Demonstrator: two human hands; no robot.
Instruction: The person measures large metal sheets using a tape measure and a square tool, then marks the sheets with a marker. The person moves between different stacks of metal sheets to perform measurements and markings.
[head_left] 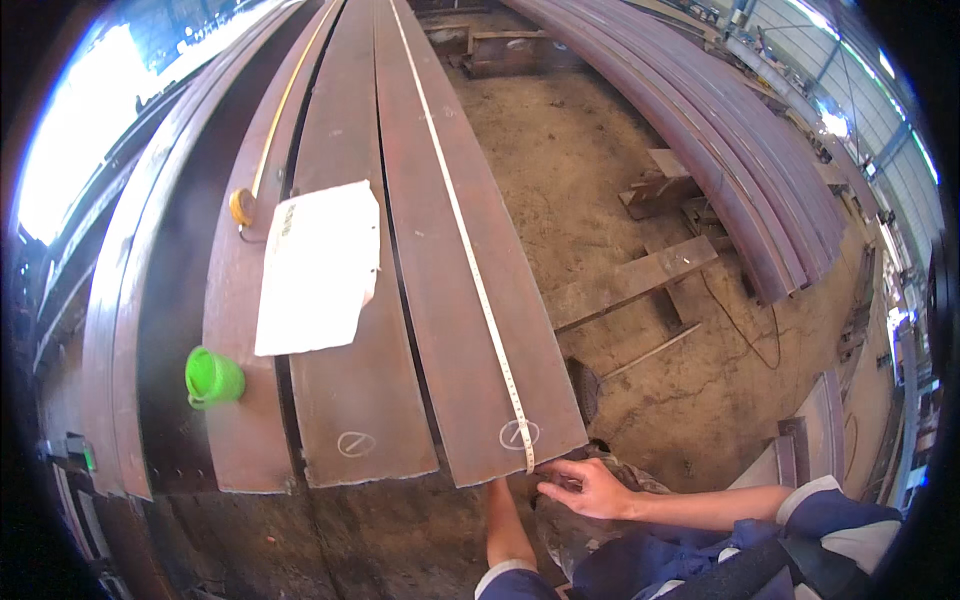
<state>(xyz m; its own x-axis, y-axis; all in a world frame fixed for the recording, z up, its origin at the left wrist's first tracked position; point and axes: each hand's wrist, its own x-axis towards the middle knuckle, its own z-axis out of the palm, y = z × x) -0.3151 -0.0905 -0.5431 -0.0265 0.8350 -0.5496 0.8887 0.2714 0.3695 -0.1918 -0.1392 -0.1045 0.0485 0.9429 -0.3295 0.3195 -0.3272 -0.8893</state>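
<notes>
At the near end of the rightmost steel plate (470,300), the tip of a white measuring tape (480,290) is pinched by the right hand (590,490), thumb and fingers closed on it just below the plate's end edge. The left hand itself is hidden under that edge; only its forearm (505,530) shows, rising from the lower edge, so whether it is clenched or released cannot be told.

The tape lies along the plate, running from the far end to the near right corner, where it crosses a chalk circle with a slash (519,434). For a true reading, the tape is best kept taut, flat on the steel and parallel to the plate's long edge, with the tip held flush at the end edge rather than allowed to sag or drift sideways.

A second chalk circle with a slash (356,444) is marked near the end edge of the middle plate (350,380). A white sheet of paper (318,268), roughly rectangular with curled edges and faint writing along its left side, lies across the middle plate and the one to its left, about halfway along. Just beyond its far left corner a yellow tape-measure case (242,207) rests, its yellow blade (290,100) stretched away along the plate. A bright green cup (213,378) stands near the left edge of the stack. Curved steel beams (720,130) lie on the dirt floor (580,180) to the right.
</notes>
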